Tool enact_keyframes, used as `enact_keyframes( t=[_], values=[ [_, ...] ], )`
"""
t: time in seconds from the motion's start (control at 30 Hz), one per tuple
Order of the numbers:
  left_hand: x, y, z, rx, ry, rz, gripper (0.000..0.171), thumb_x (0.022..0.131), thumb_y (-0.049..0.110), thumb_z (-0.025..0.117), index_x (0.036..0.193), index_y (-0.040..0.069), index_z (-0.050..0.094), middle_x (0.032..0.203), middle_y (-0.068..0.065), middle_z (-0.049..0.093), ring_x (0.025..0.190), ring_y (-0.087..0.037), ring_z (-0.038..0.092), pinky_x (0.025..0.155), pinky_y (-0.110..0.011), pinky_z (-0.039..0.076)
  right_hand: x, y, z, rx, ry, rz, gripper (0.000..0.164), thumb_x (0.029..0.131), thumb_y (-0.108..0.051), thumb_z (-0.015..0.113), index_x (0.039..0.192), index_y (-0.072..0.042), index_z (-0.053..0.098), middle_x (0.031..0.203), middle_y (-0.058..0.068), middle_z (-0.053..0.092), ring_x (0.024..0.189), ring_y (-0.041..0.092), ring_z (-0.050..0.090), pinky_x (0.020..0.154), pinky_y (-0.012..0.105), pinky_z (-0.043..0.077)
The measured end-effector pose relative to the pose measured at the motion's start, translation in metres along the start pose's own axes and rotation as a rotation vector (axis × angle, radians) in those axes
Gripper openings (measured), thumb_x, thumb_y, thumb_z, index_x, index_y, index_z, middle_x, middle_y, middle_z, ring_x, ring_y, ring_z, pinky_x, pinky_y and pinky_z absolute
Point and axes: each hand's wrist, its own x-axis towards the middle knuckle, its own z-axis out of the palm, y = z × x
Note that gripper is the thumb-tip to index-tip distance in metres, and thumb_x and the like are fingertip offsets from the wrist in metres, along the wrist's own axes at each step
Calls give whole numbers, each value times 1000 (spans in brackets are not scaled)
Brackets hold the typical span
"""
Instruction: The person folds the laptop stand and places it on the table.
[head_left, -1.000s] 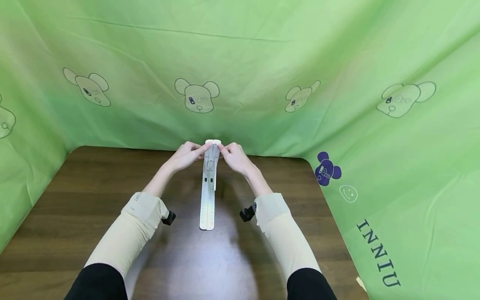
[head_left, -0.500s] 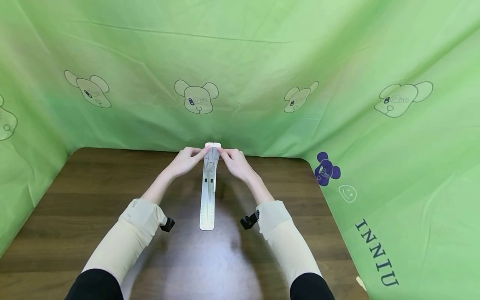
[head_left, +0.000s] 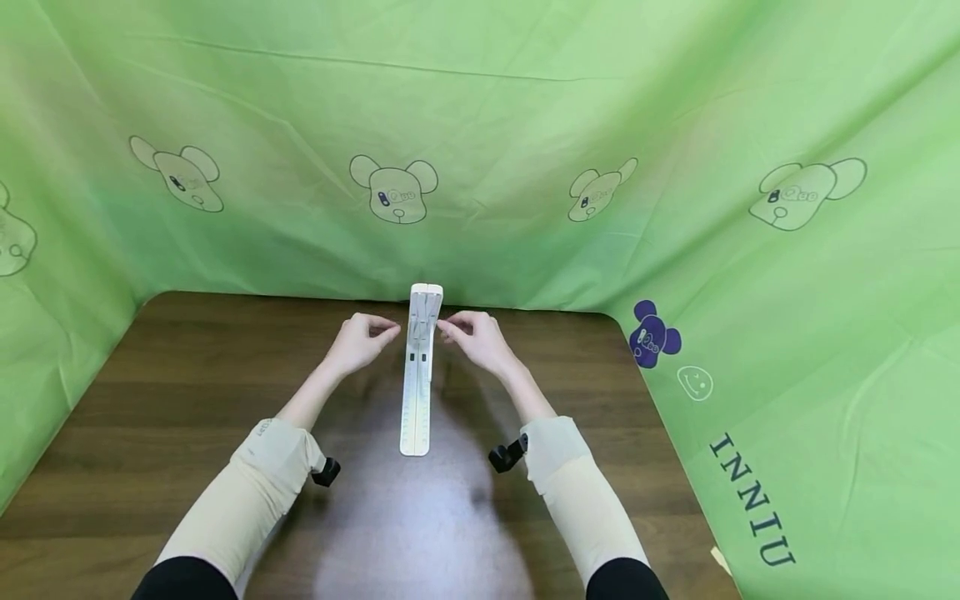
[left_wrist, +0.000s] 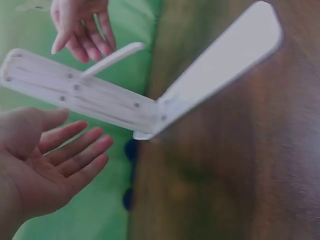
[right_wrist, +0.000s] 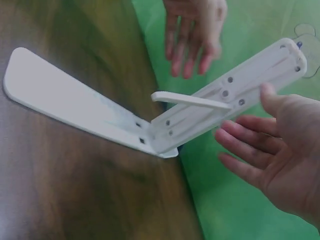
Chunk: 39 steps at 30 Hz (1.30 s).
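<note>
A white folding stand (head_left: 415,408) stands unfolded at the far middle of the table. In the right wrist view its long flat base panel (right_wrist: 60,95) lies on the wood, and a hinged upper panel (right_wrist: 270,65) tilts up from the far end. A thin prop bar (right_wrist: 195,100) sticks out from the upper panel. My left hand (head_left: 360,343) hovers just left of the stand, apart from it, fingers loosely extended. On the other side, my right hand (head_left: 480,340) has its fingertips right at the upper panel's edge, also loosely extended. Neither hand grips anything.
A green cloth backdrop (head_left: 480,108) printed with bear heads hangs close behind the table (head_left: 225,367) and along both sides. A small pale scrap (head_left: 721,560) lies at the table's right edge. Black wrist cameras (head_left: 327,472) sit under both cuffs.
Both hands have come off the top of the stand's upper panel and drawn back toward the body, the left one farther outward. The stand keeps its place and stays raised.
</note>
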Motion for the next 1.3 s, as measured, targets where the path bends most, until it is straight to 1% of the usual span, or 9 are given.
enact_keyframes(
  t=[0.2, 0.37, 0.73, 0.83, 0.93, 1.03, 1.1, 1.23, 1.3],
  values=[
    [2, -15, 18, 48, -11, -10, 28, 105, 11, 71, 120, -11, 78, 118, -27, 81, 112, -42, 80, 103, -54, 63, -5, 13, 8, 57, -118, 17, 28, 108, -13, 69, 112, 14, 77, 100, 29, 82, 97, 52, 80, 96, 48, 66],
    [9, -20, 29, 47, 14, -16, 25, 102, 9, 74, 118, -11, 79, 114, -26, 82, 113, -41, 80, 104, -53, 62, -5, 19, 15, 124, -169, 43, 24, 108, -8, 68, 109, 14, 76, 97, 30, 81, 95, 55, 78, 98, 61, 64],
    [23, -24, 42, 68, 160, -22, 20, 98, 15, 81, 107, -3, 85, 109, -21, 84, 104, -39, 82, 92, -54, 63, -2, 21, 29, 132, -175, 62, 18, 104, -2, 73, 108, 15, 77, 96, 33, 81, 91, 49, 80, 89, 60, 67],
    [30, -37, 48, 53, 203, -10, 18, 95, 19, 85, 101, 2, 87, 101, -16, 86, 94, -33, 83, 83, -47, 63, -2, 21, 30, 141, -169, 70, 18, 104, -1, 72, 107, 16, 77, 98, 34, 80, 92, 52, 80, 88, 60, 67],
    [30, -38, 51, 56, 217, -6, 17, 95, 19, 85, 100, 4, 88, 99, -15, 86, 93, -32, 83, 82, -46, 63, -2, 21, 30, 140, -159, 86, 18, 104, -1, 73, 107, 16, 77, 98, 34, 80, 92, 54, 79, 88, 59, 68],
    [27, -31, 50, 56, 213, -7, 19, 97, 17, 83, 105, 0, 86, 104, -17, 85, 101, -37, 82, 88, -52, 63, -2, 21, 32, 111, -138, 90, 16, 103, -2, 74, 105, 14, 78, 96, 32, 81, 91, 51, 80, 84, 55, 69],
    [24, -24, 49, 64, 207, -18, 21, 98, 14, 82, 109, -3, 85, 108, -19, 84, 107, -40, 81, 93, -56, 62, -1, 22, 33, 70, -125, 78, 16, 103, -4, 75, 102, 11, 79, 94, 29, 81, 89, 48, 81, 79, 46, 70],
    [24, -24, 52, 105, 226, -29, 21, 100, 14, 80, 113, -2, 84, 111, -18, 85, 110, -37, 81, 94, -54, 62, 3, 26, 37, -16, -102, 38, 17, 104, -9, 75, 100, 7, 80, 93, 26, 82, 86, 42, 81, 70, 26, 63],
    [24, -24, 53, 122, 237, -29, 20, 100, 14, 80, 112, -2, 84, 110, -17, 85, 108, -36, 82, 92, -53, 63, 5, 29, 38, -49, -94, 17, 18, 104, -10, 75, 99, 6, 80, 93, 24, 82, 85, 40, 80, 70, 24, 62]
  ],
)
